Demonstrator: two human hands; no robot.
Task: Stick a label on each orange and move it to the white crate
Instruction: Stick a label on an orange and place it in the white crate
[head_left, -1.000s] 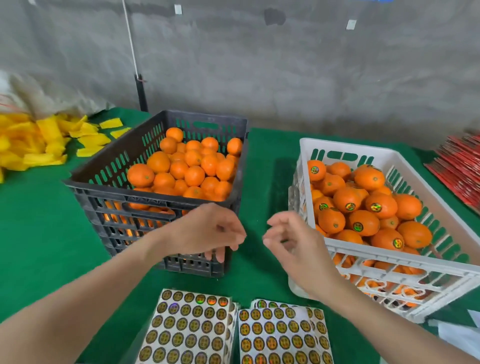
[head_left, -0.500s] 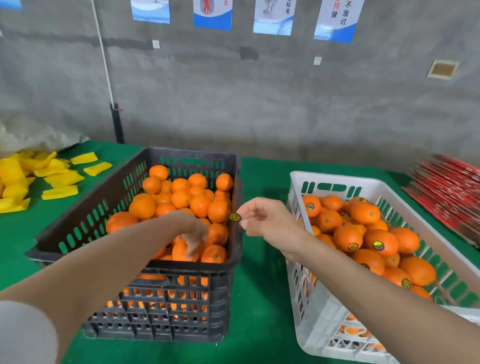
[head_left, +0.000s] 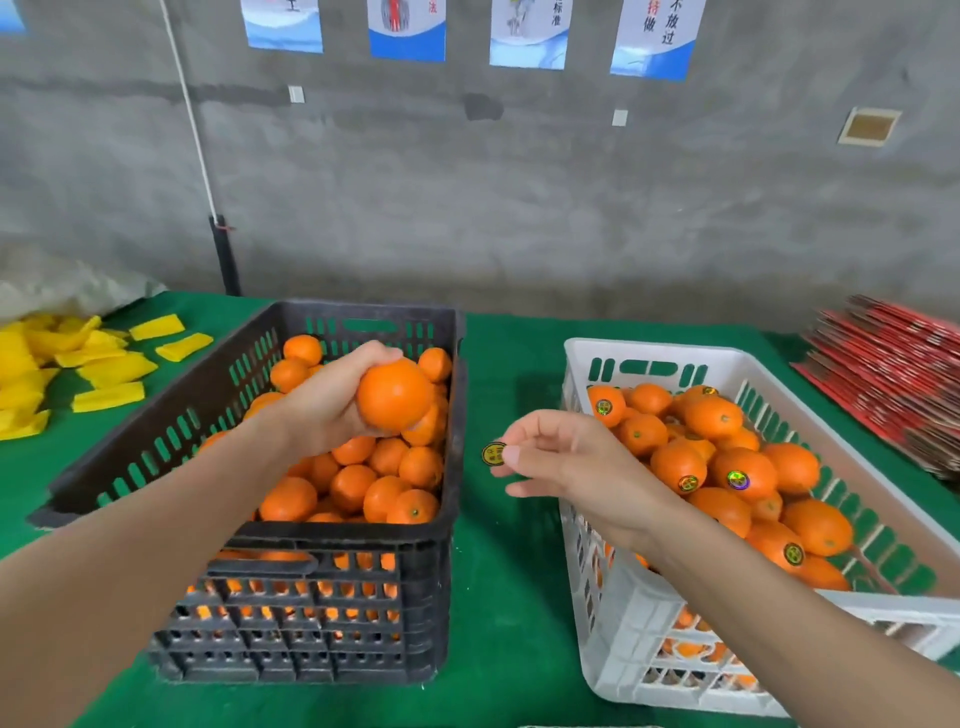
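A green-covered counter (head_left: 504, 571) runs up to a grey concrete wall (head_left: 519, 208), where the lower edges of four blue and white posters (head_left: 408, 31) show along the top.

On the counter's left side stands a black crate (head_left: 332, 540) with slotted walls, heaped with bare oranges (head_left: 353, 486). They are round, bright and glossy, and none of those in sight carries a sticker. To its right, set apart by a strip of green, stands the white crate (head_left: 649, 356), also slotted. It holds a pile of labelled oranges (head_left: 737, 473), several showing a small round shiny sticker on the skin.

A stack of red flat sheets (head_left: 893, 384) lies at the far right edge. Yellow pieces (head_left: 109, 369) are scattered at the far left, beside a crumpled pale sheet (head_left: 67, 286).

The left hand (head_left: 322, 405) is raised above the black crate's pile, fingers and thumb curled round one orange (head_left: 395, 395). This fruit is smooth, evenly coloured and unlabelled on the side in view. It sits clear of the heap, over the crate's right half.

The right hand (head_left: 576, 462) hangs over the gap between the crates, just beside the white crate's near left corner. Its thumb and forefinger pinch a label (head_left: 493, 453), a small round disc with a dark rim and yellowish centre. The other fingers are loosely bent. The label points toward the held orange but is apart from it.
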